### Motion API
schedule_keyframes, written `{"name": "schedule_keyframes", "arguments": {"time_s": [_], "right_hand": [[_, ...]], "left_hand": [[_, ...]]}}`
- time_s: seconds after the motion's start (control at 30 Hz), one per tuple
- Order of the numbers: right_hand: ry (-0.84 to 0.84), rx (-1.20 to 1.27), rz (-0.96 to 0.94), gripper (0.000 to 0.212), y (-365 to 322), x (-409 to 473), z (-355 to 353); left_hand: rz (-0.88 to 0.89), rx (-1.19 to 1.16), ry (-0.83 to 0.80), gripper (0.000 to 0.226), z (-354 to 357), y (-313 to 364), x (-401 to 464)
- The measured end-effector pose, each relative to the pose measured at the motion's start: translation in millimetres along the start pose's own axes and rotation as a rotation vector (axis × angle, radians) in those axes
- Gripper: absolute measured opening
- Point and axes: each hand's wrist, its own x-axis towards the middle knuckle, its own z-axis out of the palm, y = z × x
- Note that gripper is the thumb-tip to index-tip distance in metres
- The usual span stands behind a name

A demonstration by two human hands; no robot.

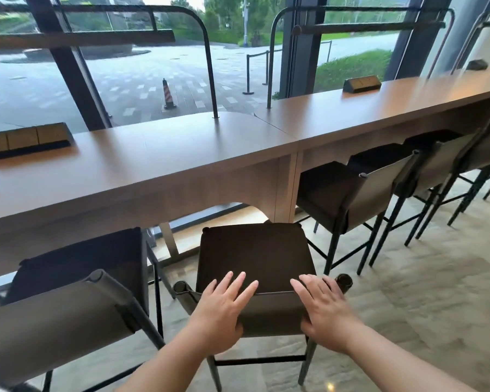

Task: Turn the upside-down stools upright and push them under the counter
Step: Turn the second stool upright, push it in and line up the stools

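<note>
A dark brown stool (pixel 255 256) with a low backrest stands upright on its thin black legs, right in front of me. Its seat's far edge is just under the rim of the long wooden counter (pixel 181 154). My left hand (pixel 224 309) lies over the left part of the backrest's top, fingers spread toward the seat and thumb behind the back. My right hand (pixel 326 312) holds the right part of the backrest the same way.
Another upright stool (pixel 68 315) stands close on the left. Several more (pixel 376 193) line up under the counter to the right. The counter's support panel (pixel 286 188) sits just right of my stool. Socket boxes (pixel 26 142) and curved metal rails (pixel 210 66) are on the countertop.
</note>
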Motion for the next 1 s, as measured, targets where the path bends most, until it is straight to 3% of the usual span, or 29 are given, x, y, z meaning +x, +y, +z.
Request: {"name": "schedule_keyframes", "arguments": {"time_s": [0.23,0.33,0.43,0.67,0.9,1.0], "right_hand": [[0.051,-0.001,0.046,0.072,-1,2,8],[0.173,0.0,0.223,0.052,10,3,3],[0.198,0.01,0.368,0.053,25,2,-7],[0.115,0.021,0.388,0.051,33,-2,-5],[0.322,0.0,0.277,0.058,37,-15,26],[0.296,0.04,0.29,0.039,42,-16,23]], "left_hand": [[-0.047,0.039,-0.035,0.085,0,-7,1],[-0.14,-0.005,0.085,0.06,6,-20,-4],[-0.237,0.023,0.143,0.053,-2,-41,-13],[-0.361,0.089,0.113,0.055,1,-66,-29],[-0.319,0.096,0.339,0.063,37,-59,-34],[-0.309,0.067,0.429,0.056,44,-64,-31]]}}
